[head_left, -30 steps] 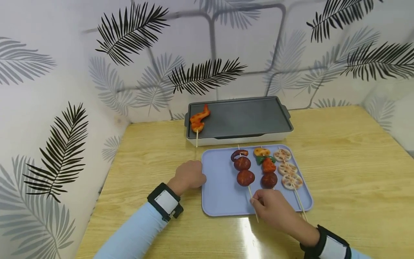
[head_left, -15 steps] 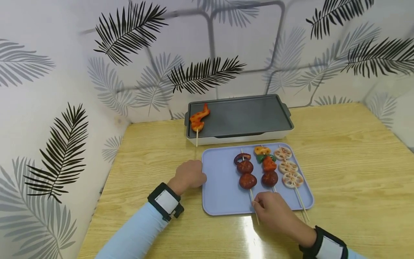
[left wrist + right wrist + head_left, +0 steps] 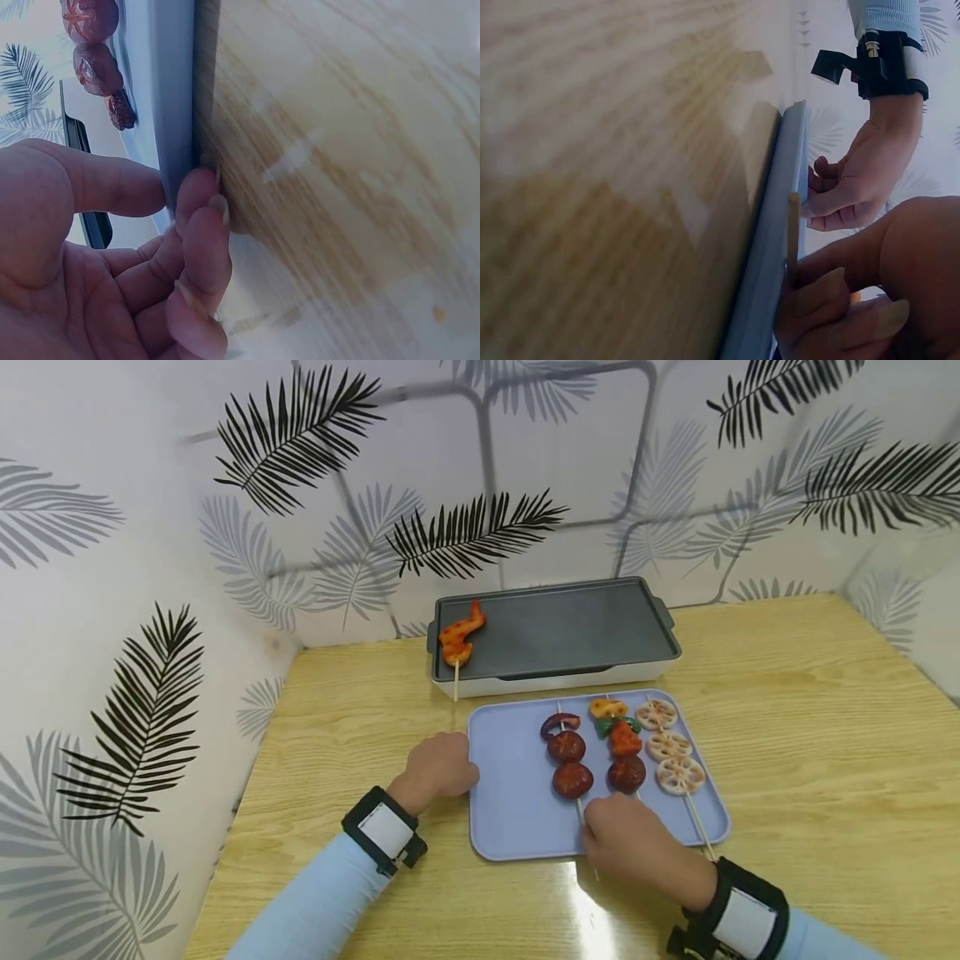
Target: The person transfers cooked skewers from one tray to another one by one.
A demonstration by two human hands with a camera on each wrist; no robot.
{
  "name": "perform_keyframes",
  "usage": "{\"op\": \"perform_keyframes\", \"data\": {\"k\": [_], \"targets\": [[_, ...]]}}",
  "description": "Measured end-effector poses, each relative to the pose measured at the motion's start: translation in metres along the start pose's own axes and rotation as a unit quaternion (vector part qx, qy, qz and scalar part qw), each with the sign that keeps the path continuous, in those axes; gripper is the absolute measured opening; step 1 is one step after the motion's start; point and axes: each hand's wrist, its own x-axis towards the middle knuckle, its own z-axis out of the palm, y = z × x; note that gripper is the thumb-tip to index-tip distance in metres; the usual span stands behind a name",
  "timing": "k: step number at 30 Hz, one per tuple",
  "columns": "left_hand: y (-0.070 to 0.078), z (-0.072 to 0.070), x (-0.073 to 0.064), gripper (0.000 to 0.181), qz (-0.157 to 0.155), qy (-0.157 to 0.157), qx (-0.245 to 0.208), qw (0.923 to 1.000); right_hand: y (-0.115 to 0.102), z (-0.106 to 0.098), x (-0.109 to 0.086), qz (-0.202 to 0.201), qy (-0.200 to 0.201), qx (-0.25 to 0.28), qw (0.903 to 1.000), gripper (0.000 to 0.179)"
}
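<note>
My left hand [image 3: 441,764] grips the left rim of a lilac tray [image 3: 517,827]. In the left wrist view its thumb lies on the tray wall [image 3: 176,82] with curled fingers at the underside. My right hand [image 3: 637,842] pinches the stick of a skewer [image 3: 572,781] near the front rim. That skewer carries a dark red curled piece and two round reddish-brown, mushroom-like pieces. The stick's end [image 3: 793,225] pokes out past thumb and fingers in the right wrist view. Beside it on the tray lie a mixed skewer [image 3: 625,740] and a lotus-root skewer [image 3: 680,775].
Behind the tray stands a dark grey griddle [image 3: 562,627] with a white base. On its left end lies a chicken wing skewer [image 3: 459,635], the stick overhanging the front edge. The wooden table [image 3: 810,735] meets leaf-patterned walls at the back and left.
The held skewer has shifted slightly right and toward me on the tray. My right hand has turned a little, its wrist moving left. The left hand stays at the rim.
</note>
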Motion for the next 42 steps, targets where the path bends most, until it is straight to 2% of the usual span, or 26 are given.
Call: {"op": "perform_keyframes", "data": {"k": [3,6,10,13,17,20,30,37,40,42], "targets": [[0.002,0.002,0.001,0.013,0.010,-0.001,0.000,1.0000,0.003,-0.014,0.000,0.006,0.019,-0.001,0.9998,0.033],[0.001,0.001,-0.002,0.015,0.009,0.007,0.001,0.9999,0.015,-0.041,0.007,0.007,0.060,0.014,0.9981,0.036],[0.000,0.001,-0.004,0.017,0.007,0.015,-0.001,0.9999,0.056,-0.079,0.023,0.024,0.111,-0.003,0.9936,0.036],[0.001,0.001,-0.004,0.017,0.012,0.009,-0.005,0.9999,0.094,-0.091,0.031,0.057,0.126,-0.034,0.9899,0.034],[-0.002,0.002,-0.004,0.017,0.007,0.008,-0.007,0.9999,0.128,-0.087,0.037,0.086,0.106,-0.038,0.9898,0.034],[-0.003,0.002,-0.005,0.018,0.004,0.011,-0.007,0.9999,0.138,-0.081,0.040,0.090,0.085,-0.032,0.9917,0.032],[0.000,0.001,-0.001,0.018,0.001,-0.001,-0.009,1.0000,0.150,-0.075,0.041,0.086,0.065,-0.021,0.9940,0.031],[-0.001,0.000,-0.002,0.019,-0.012,0.004,-0.001,0.9999,0.148,-0.071,0.042,0.081,0.067,-0.006,0.9944,0.026],[-0.007,-0.005,-0.003,0.027,0.008,0.012,-0.002,0.9999,0.146,-0.071,0.044,0.079,0.069,-0.007,0.9945,0.027],[-0.013,-0.012,-0.003,0.030,0.030,0.041,-0.015,0.9986,0.145,-0.071,0.046,0.076,0.068,-0.007,0.9947,0.027]]}}
